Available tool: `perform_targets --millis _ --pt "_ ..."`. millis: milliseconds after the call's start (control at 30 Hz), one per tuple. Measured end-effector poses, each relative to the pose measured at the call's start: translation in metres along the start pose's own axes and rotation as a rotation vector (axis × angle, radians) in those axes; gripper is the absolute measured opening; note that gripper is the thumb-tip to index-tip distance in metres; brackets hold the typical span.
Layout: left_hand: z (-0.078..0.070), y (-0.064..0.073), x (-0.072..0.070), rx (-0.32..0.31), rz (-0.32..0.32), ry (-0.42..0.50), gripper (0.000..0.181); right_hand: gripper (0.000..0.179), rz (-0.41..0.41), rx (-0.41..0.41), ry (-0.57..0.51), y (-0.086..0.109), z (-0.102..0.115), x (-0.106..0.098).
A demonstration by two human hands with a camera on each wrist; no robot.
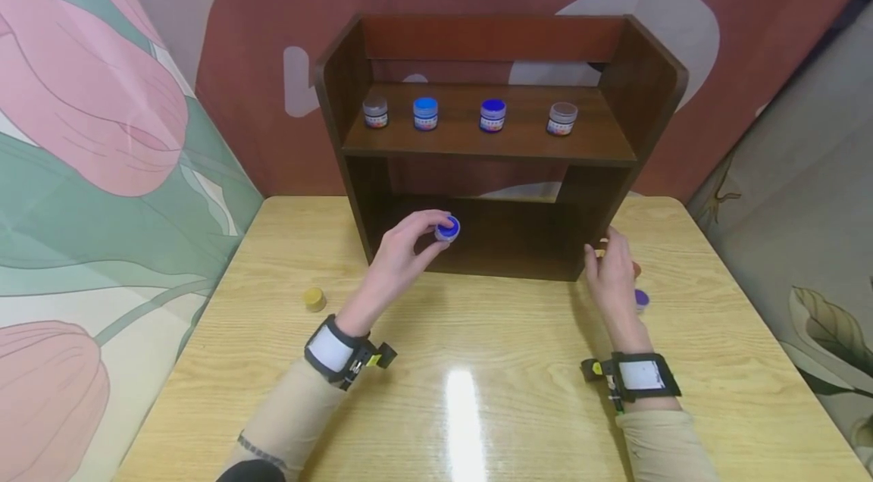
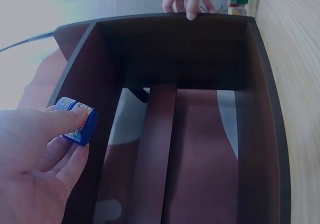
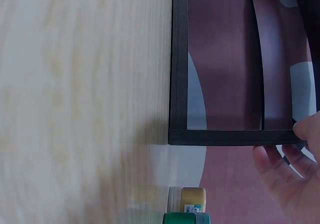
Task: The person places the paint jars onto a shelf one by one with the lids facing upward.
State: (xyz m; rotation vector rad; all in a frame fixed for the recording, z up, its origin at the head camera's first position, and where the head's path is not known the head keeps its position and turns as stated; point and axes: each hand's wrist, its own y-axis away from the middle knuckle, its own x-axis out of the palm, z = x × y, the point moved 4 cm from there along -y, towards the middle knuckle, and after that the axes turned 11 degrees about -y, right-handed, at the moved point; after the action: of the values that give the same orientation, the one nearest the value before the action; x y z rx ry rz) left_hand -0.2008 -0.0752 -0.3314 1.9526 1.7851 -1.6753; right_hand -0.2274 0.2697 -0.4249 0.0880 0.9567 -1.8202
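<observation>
My left hand (image 1: 398, 255) pinches a small paint jar with a blue lid (image 1: 447, 229) between thumb and fingers, in front of the shelf's lower compartment. In the left wrist view, the jar (image 2: 76, 120) lies tilted on its side in the grip. My right hand (image 1: 611, 277) holds the right side panel (image 3: 235, 137) of the dark brown shelf (image 1: 491, 145), its thumb at the panel's edge and its fingers along the outer face. Across the upper board stand a clear-topped jar (image 1: 376, 111), a light blue jar (image 1: 426, 114), a dark blue jar (image 1: 492, 116) and another clear-topped jar (image 1: 562, 119).
On the wooden table (image 1: 532, 376), a yellow-lidded jar (image 1: 314, 299) stands to the left. Beside the shelf's right side are a purple-lidded jar (image 1: 642, 300), a green jar (image 3: 182, 218) and a yellow jar (image 3: 193, 200), partly hidden by my right hand in the head view. Patterned cloth hangs behind.
</observation>
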Motion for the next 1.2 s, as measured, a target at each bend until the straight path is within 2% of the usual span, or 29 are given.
perform_targets --millis 333,567,967,1200 --pt "-0.02 -0.017 0.009 0.053 0.001 -0.01 0.028 0.041 -0.004 -0.012 -0.003 0.0 0.001 0.001" --pt "-0.033 -0.024 0.012 0.067 0.007 -0.012 0.027 0.041 -0.012 -0.018 -0.004 0.0 0.002 0.0" --pt "-0.043 -0.027 0.019 0.096 -0.005 -0.016 0.026 0.039 -0.001 -0.006 -0.008 0.0 0.003 0.0" --pt "-0.049 -0.035 0.02 0.097 -0.02 0.0 0.03 0.041 -0.002 -0.008 0.001 0.001 0.001 0.0"
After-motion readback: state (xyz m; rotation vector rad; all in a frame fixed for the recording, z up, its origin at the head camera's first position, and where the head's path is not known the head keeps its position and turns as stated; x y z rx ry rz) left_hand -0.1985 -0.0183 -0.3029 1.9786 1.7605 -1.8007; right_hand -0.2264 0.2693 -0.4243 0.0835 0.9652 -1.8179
